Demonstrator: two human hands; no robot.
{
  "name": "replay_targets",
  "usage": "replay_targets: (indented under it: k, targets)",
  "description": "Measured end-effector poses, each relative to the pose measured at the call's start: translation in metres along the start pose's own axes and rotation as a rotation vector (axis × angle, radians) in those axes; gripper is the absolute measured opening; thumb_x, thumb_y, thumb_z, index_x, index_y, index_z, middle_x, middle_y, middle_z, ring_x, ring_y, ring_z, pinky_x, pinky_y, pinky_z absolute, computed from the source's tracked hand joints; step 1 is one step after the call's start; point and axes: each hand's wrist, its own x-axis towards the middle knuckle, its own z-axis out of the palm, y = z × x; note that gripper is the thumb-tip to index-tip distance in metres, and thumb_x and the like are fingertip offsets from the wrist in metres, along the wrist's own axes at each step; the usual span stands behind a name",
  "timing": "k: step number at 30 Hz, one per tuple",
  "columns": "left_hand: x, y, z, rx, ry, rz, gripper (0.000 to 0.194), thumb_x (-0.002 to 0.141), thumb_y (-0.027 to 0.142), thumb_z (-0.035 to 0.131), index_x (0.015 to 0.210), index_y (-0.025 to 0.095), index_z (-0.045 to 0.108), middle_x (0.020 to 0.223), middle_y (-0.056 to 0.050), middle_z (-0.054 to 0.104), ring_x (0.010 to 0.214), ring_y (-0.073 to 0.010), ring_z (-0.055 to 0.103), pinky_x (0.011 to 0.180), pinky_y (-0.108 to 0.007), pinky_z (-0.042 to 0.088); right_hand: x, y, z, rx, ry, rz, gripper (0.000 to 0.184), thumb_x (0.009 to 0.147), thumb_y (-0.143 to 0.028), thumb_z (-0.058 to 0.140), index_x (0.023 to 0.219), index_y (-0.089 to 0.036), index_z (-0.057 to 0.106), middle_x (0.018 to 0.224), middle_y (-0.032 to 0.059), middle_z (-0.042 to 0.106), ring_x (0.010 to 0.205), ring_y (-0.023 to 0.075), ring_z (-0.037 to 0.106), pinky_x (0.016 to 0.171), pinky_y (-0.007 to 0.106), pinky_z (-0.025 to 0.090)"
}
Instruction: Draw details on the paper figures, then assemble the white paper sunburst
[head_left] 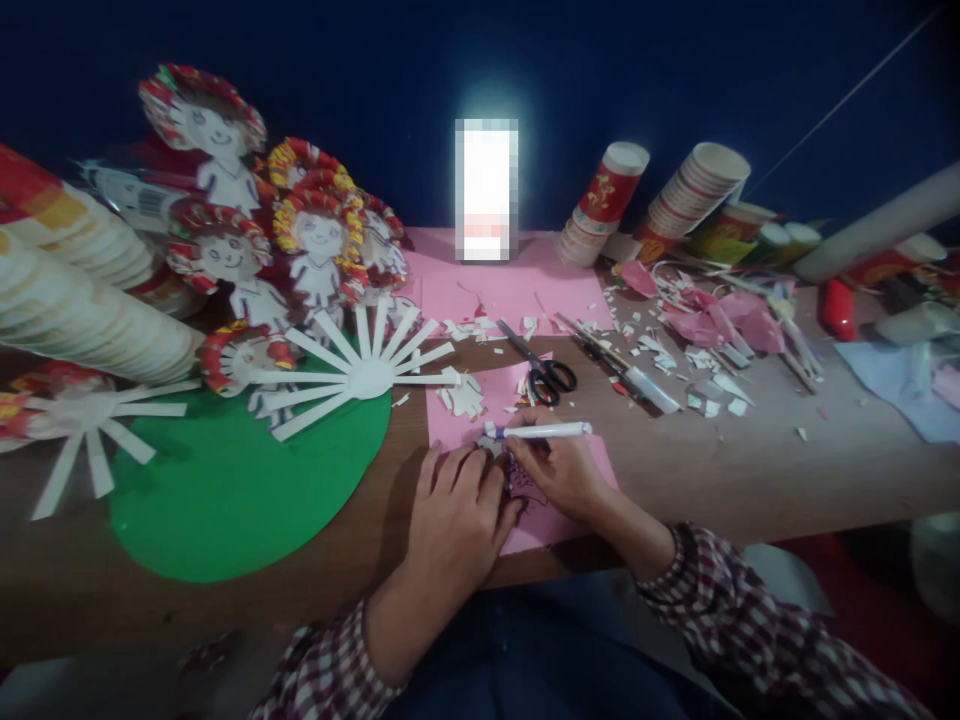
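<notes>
My right hand (pixel 559 470) grips a white marker (pixel 559 431) with a purple end pointing left. It is held over a pink sheet (pixel 551 530) on the table, where dark purple marks (pixel 527 478) show below my fingers. My left hand (pixel 457 510) lies with its fingers spread on the same sheet, beside the marker's purple end. A small pale piece under the fingertips is mostly hidden. Just beyond my hands are a white paper figure cutout (pixel 461 394) and black-handled scissors (pixel 551 380).
Paper dolls with red and yellow rims (pixel 319 240) and stacked paper cups (pixel 90 300) stand left. White paper fans (pixel 371 378) overlap a green sheet (pixel 247 500). A bright, pixelated screen (pixel 486 185) stands behind. Right are scraps (pixel 705 365), brushes (pixel 600 350) and more cups (pixel 694 190).
</notes>
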Motion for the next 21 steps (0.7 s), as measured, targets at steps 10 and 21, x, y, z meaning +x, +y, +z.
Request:
replay_targets:
  k: [10, 21]
  targets:
    - [-0.0009, 0.0001, 0.0015, 0.000, 0.003, 0.000, 0.029, 0.089, 0.037, 0.051, 0.105, 0.016, 0.065, 0.112, -0.011, 0.064, 0.109, -0.0273, 0.055, 0.106, -0.050, 0.031, 0.0006, -0.0005, -0.0011, -0.025, -0.016, -0.009, 0.006, 0.089, -0.025, 0.051, 0.091, -0.021, 0.054, 0.082, 0.0031, 0.063, 0.072, 0.0158, 0.058, 0.063, 0.026, 0.045]
    - [-0.0007, -0.0001, 0.0013, -0.005, 0.011, -0.002, 0.031, 0.088, 0.036, 0.054, 0.108, 0.016, 0.064, 0.113, -0.012, 0.064, 0.108, -0.0275, 0.055, 0.106, -0.051, 0.031, -0.0004, -0.0008, -0.0019, -0.062, -0.030, -0.004, 0.007, 0.089, -0.027, 0.050, 0.089, -0.021, 0.053, 0.079, 0.0022, 0.061, 0.068, 0.0145, 0.056, 0.062, 0.025, 0.044]
